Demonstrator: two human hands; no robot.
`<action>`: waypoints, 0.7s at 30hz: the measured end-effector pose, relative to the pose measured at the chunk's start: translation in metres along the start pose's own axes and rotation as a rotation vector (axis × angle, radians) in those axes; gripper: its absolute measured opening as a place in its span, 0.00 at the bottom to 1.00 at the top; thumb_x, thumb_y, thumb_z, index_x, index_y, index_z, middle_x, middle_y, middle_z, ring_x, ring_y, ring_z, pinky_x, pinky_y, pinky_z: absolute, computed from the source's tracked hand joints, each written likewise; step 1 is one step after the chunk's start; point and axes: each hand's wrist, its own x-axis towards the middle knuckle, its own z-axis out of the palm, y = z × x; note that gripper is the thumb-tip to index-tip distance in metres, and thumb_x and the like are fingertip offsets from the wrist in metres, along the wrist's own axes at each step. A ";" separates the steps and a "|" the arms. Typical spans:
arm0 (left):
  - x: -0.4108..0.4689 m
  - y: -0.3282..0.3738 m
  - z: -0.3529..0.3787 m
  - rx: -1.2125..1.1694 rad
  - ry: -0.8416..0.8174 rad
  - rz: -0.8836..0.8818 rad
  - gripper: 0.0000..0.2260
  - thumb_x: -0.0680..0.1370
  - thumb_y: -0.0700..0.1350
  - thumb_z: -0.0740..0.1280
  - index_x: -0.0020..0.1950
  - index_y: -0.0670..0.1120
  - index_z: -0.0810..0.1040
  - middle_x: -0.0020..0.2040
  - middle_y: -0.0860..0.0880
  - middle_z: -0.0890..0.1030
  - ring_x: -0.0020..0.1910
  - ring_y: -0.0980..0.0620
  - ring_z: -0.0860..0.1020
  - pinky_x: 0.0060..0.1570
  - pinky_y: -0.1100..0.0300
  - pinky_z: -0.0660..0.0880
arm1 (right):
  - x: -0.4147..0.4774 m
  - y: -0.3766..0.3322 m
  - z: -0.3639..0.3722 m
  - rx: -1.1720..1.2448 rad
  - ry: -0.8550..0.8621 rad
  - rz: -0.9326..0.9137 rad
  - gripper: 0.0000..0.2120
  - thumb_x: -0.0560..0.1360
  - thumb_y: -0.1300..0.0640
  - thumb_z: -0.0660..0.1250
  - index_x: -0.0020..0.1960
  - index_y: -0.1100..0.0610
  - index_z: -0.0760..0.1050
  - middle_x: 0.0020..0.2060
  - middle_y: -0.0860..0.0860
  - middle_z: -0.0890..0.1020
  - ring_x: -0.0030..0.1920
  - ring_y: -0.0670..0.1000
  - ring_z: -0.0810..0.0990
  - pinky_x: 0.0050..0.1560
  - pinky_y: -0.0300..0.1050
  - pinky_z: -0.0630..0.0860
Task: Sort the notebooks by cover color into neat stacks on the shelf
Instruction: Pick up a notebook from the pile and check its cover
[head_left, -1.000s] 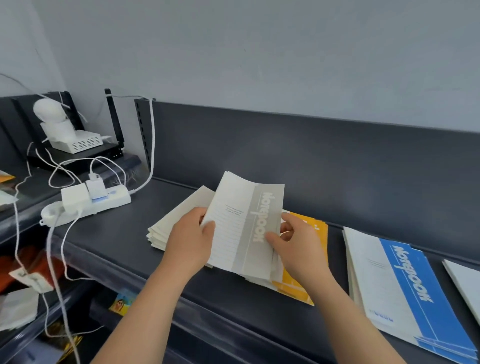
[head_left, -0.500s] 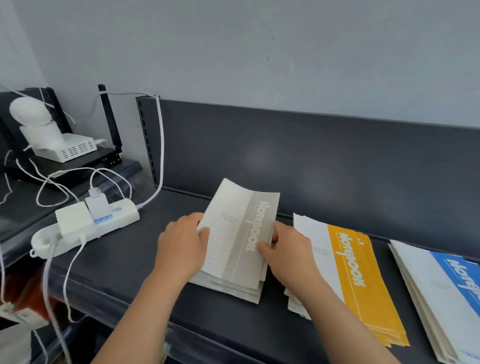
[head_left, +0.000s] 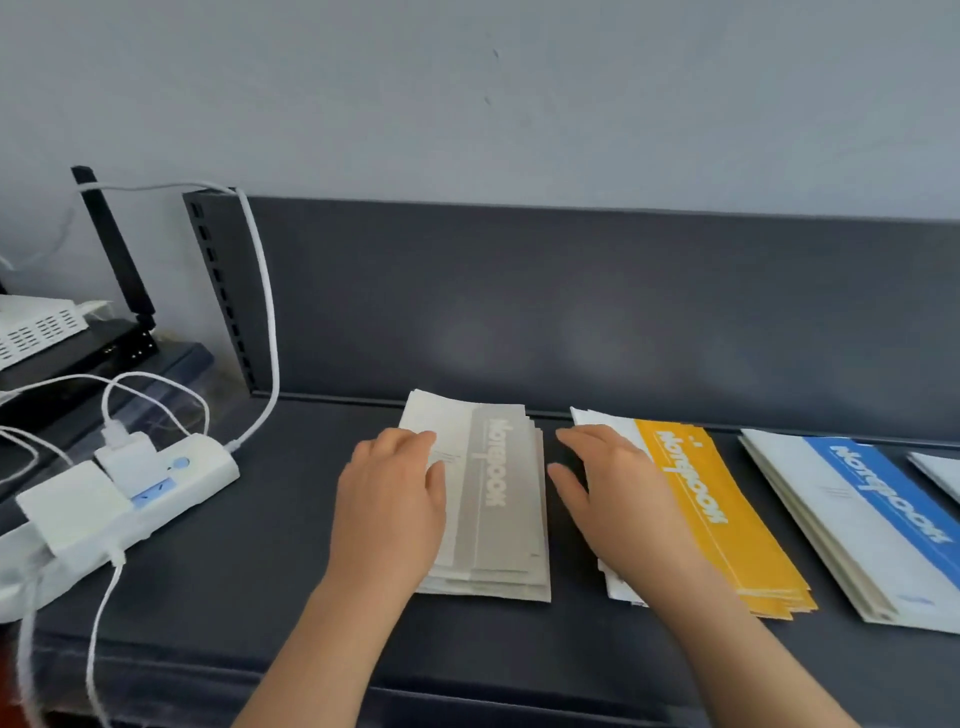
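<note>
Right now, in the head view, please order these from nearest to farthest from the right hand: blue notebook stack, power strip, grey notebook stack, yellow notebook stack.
1. yellow notebook stack, partly under the right hand.
2. grey notebook stack, just left of it.
3. blue notebook stack, farther right.
4. power strip, far left.

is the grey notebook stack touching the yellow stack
Apart. Head view shows bare dark shelf between the grey stack and the yellow stack.
</note>
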 end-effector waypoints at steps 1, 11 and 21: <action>-0.001 0.006 -0.001 -0.038 -0.006 0.024 0.16 0.81 0.47 0.58 0.68 0.48 0.72 0.63 0.52 0.74 0.60 0.51 0.70 0.58 0.59 0.68 | -0.003 0.003 -0.004 -0.001 0.009 0.015 0.17 0.78 0.52 0.62 0.65 0.53 0.73 0.62 0.48 0.76 0.61 0.50 0.74 0.59 0.39 0.68; -0.024 0.092 0.025 -0.231 -0.130 0.272 0.16 0.80 0.51 0.59 0.68 0.51 0.73 0.61 0.55 0.77 0.59 0.55 0.73 0.58 0.63 0.69 | -0.064 0.068 -0.055 -0.055 0.114 0.260 0.16 0.78 0.51 0.61 0.64 0.53 0.73 0.63 0.48 0.76 0.59 0.50 0.76 0.55 0.42 0.71; -0.069 0.223 0.068 -0.309 -0.201 0.398 0.16 0.80 0.51 0.60 0.66 0.52 0.75 0.61 0.55 0.77 0.59 0.54 0.73 0.57 0.61 0.71 | -0.140 0.174 -0.133 -0.108 0.196 0.385 0.19 0.79 0.51 0.60 0.68 0.53 0.70 0.67 0.46 0.73 0.65 0.47 0.72 0.60 0.38 0.69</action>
